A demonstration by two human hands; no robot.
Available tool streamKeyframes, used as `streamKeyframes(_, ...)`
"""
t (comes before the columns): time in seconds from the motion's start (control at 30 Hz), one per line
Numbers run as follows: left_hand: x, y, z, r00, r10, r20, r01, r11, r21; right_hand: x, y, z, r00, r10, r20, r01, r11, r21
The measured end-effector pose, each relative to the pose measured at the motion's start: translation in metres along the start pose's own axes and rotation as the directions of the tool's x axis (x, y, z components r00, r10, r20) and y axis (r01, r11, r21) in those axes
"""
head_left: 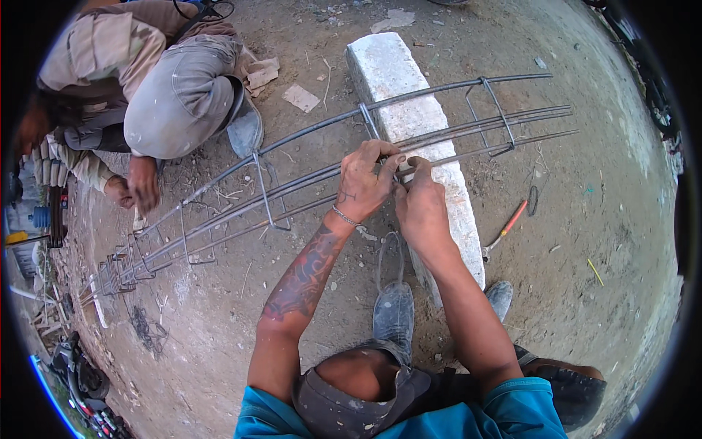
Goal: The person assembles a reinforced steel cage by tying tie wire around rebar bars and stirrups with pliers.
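A long cage of steel reinforcing bars [307, 180] with bent stirrups [500, 110] runs across the view, resting on a white stone block [395, 69]. At one stirrup over the block, my left hand [363, 181] has its fingers curled around the steel where stirrup and bars meet. Close beside it, my right hand [423, 203] pinches at the lower bar with thumb and fingers together. Whatever is between its fingertips is too small to make out. Below my hands a thin wire loop [388, 256] shows; I cannot tell whether it is held.
Red-handled pliers [510, 225] lie on the dirt floor right of the block. A co-worker [179, 95] crouches at the far left, hands [139, 189] low beside the cage. Tangled wire [148, 333] lies at the left. My shoe [393, 314] is beside the block.
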State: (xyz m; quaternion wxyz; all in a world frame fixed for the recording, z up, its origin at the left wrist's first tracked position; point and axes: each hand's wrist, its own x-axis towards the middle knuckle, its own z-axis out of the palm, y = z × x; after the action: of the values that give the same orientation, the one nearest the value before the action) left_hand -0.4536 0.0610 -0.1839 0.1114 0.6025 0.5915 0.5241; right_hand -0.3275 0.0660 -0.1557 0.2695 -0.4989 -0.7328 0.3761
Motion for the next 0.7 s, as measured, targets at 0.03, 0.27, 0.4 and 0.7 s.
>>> streamKeyframes(0.03,0.0,0.0,0.0,1.0,-0.029,0.013,0.029,0.999,-0.031,0.002,0.001,0.0,1.0,-0.009,0.001,0.009,1.0,-0.025)
streamKeyframes(0.27,-0.019,0.004,-0.01,0.991,0.12,0.06,-0.117,0.992,-0.054,0.007,0.003,0.0,1.0,0.013,0.025,-0.012,0.999,-0.036)
streamKeyframes(0.4,-0.045,0.01,-0.018,0.938,0.345,0.001,-0.345,0.937,0.052,0.01,0.001,-0.004,0.999,-0.013,0.041,0.012,1.0,0.01)
streamKeyframes(0.7,-0.017,0.035,-0.025,0.965,-0.221,0.141,0.19,0.96,0.204,0.01,0.003,-0.008,0.994,-0.028,0.109,0.033,0.999,-0.037)
